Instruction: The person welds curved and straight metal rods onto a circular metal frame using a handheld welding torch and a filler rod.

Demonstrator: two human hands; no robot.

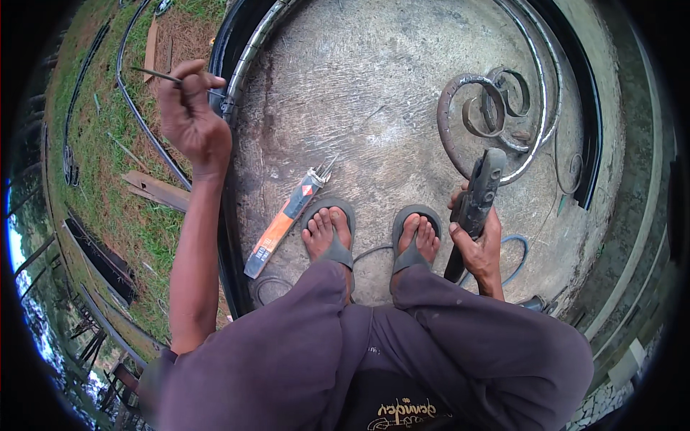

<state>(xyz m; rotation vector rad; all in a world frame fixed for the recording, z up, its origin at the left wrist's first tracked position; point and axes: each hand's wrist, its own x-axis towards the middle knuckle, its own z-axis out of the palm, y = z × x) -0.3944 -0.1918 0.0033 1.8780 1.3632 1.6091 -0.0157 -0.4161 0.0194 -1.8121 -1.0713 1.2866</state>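
Two hands over a concrete floor [374, 165], with the orange-and-dark carton [284, 226] as landmark. Beyond the carton and to its left, the left hand [192, 118] pinches a thin rod [154, 74] between its fingers; a light, steady pinch with the wrist relaxed would probably guide the rod best. A banded curved tube [248, 57] lies beyond the carton. Well to the carton's right, the right hand [478, 248] is wrapped around a dark tool [485, 190]; a firm grip, held clear of the knee, seems advisable. Curled metal pieces [447, 108] lie farther off, beyond the tool. Hidden or unclear: the rod's middle, covered by fingers; whether its near end touches the tube; the right fingers partly behind the tool; most of the sticks [325, 169], enclosed by the carton.
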